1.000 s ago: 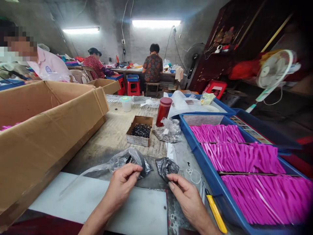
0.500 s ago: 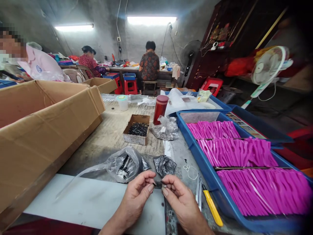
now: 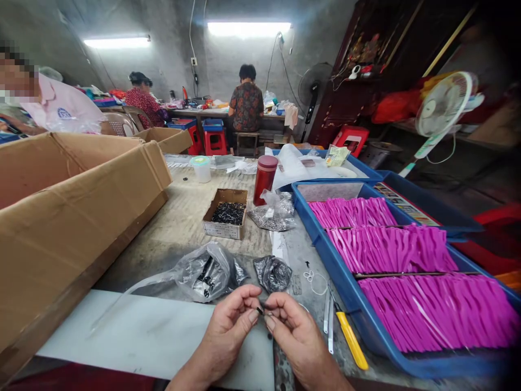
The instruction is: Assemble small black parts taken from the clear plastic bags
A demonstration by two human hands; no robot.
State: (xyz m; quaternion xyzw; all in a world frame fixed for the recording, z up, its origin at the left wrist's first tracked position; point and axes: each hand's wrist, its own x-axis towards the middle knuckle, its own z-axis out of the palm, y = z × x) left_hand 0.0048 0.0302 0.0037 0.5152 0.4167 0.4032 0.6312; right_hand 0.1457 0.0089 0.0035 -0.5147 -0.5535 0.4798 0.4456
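Note:
At the near edge of the table, my left hand (image 3: 233, 326) pinches a small black piece (image 3: 259, 310) between thumb and fingers. My right hand (image 3: 293, 331) is closed right beside it, fingertips almost touching the piece; what it holds is too small to make out. Just beyond my hands lie an open plastic bag (image 3: 203, 274) with black and pale parts and a dark plastic bag (image 3: 272, 273). Under my left hand is a pale sheet (image 3: 154, 331). A yellow-handled tool (image 3: 352, 341) rests to the right, beside thin metal strips (image 3: 330, 326).
A blue crate (image 3: 325, 247) of pink strips (image 3: 431, 309) stands right. A large cardboard box (image 3: 81, 217) fills the left. Farther back are a small box (image 3: 223, 231) of black pieces, a red flask (image 3: 266, 182) and a silvery bag (image 3: 272, 214). Several people sit beyond.
My right hand has moved left, bringing its fingertips up to those of my left hand. The view has shifted slightly.

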